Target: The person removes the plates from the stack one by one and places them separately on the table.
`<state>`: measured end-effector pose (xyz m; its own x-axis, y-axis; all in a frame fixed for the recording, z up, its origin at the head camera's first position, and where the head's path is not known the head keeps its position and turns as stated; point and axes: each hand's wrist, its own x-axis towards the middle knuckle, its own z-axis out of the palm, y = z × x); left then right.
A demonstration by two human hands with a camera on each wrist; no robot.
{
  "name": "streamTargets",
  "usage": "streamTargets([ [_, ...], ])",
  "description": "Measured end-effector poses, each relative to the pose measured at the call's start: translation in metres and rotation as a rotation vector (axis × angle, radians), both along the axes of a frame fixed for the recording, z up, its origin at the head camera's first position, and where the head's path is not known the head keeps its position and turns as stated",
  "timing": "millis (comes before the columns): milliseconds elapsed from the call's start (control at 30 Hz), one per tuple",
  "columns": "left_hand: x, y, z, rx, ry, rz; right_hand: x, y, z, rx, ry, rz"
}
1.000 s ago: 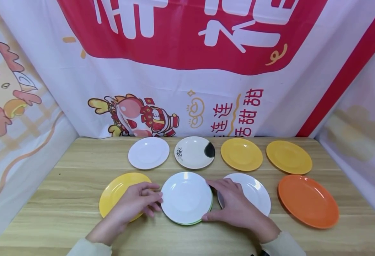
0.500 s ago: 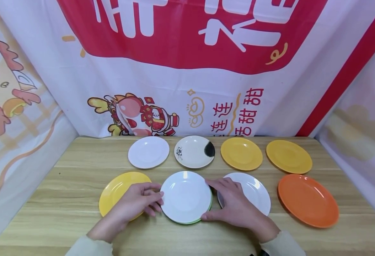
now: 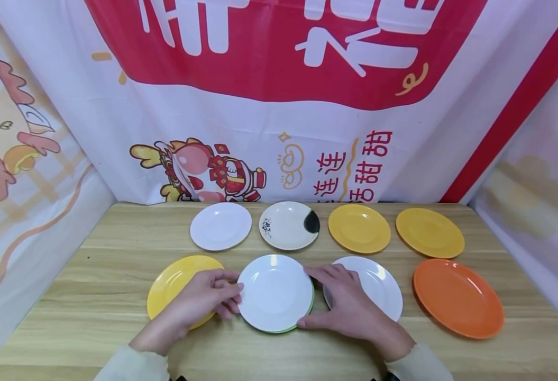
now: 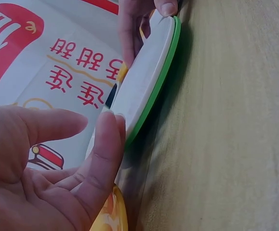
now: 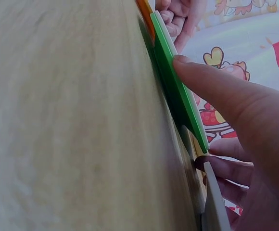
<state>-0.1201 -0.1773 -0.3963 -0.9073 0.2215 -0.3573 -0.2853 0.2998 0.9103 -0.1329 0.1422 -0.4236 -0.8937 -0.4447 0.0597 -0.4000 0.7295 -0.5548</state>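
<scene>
A white plate [image 3: 275, 293] sits on top of a green plate [image 4: 154, 94], whose rim shows beneath it. This stack lies on or very close to the wooden table, between both hands. On its right side the right hand [image 3: 342, 304] holds the rim, thumb at the near edge and fingers at the far right edge. Fingertips of the left hand [image 3: 207, 296] touch the left rim, while its thumb stands apart in the left wrist view. A yellow plate [image 3: 166, 288] lies partly under the left hand, and another white plate [image 3: 383, 288] partly under the right.
Behind, in a row, lie a white plate [image 3: 220, 226], a patterned plate [image 3: 285, 227] and two yellow plates [image 3: 359, 228]. An orange plate [image 3: 458, 299] lies at the right. Printed cloth [image 3: 279, 116] closes off the back and sides of the table [image 3: 69, 317].
The stack of white and green plates has shifted slightly left, and the right hand moved slightly with it. The other plates stay where they were.
</scene>
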Motion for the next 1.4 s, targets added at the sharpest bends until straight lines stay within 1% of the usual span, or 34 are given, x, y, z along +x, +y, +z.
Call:
streamTargets([
  [167,-0.0018,0.0000,-0.0003,-0.005,-0.007,-0.015,0.0001,-0.0001,0.0005,-0.001,-0.009,-0.004],
  [533,-0.0005,0.0000,0.0046,0.008,0.023,0.033,-0.0004,-0.0002,-0.0006,0.006,-0.002,-0.002],
  [733,0.0012,-0.0009,0.0065,-0.023,0.068,0.045,-0.0003,-0.0013,-0.0004,0.015,0.000,-0.005],
  [867,0.0018,-0.0010,0.0080,-0.039,0.083,0.069,-0.0001,-0.0013,-0.0002,0.019,0.013,-0.003],
  [1000,0.0013,-0.0005,0.0073,-0.041,0.072,0.090,-0.0001,-0.0011,-0.0006,0.014,0.008,-0.004],
  [1167,0.0008,0.0016,0.0046,-0.014,0.076,0.117,-0.0004,-0.0006,-0.0014,0.012,0.004,-0.003],
  [1333,-0.0002,0.0050,0.0030,0.005,0.083,0.169,-0.0004,-0.0004,-0.0017,0.009,0.014,0.001],
  [1400,-0.0006,0.0061,0.0031,0.013,0.073,0.191,-0.0003,-0.0003,-0.0017,0.007,0.020,0.001],
])
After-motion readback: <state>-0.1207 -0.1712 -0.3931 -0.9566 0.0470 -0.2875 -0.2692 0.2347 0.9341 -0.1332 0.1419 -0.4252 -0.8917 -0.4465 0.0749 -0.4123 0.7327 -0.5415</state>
